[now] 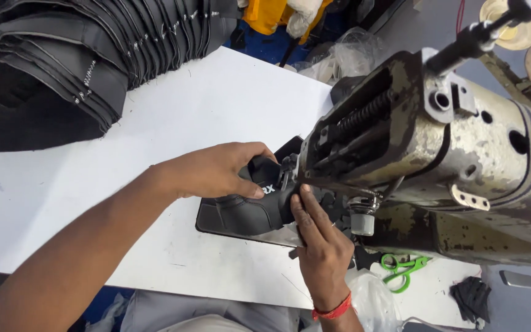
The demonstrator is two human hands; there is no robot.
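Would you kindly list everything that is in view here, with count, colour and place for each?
Black shoe-upper piece: one, black, under the sewing machine head, held by both hands.
Sewing machine: one, worn cream and grey metal, right half of the view.
Worktable: one, white, centre.
Stack of cut pieces: one pile, black with white stitching, top left on the table.
Thread snips: one, green handles, on the table below the machine.
Thread spools: two, pale gold, top right.
Plastic bag: one, clear, bottom edge near the wrist.
Dark scrap: one, black, bottom right.
Wrist band: one, red, on the right wrist.
Left hand: grips the piece from above.
Right hand: presses the piece near the needle.
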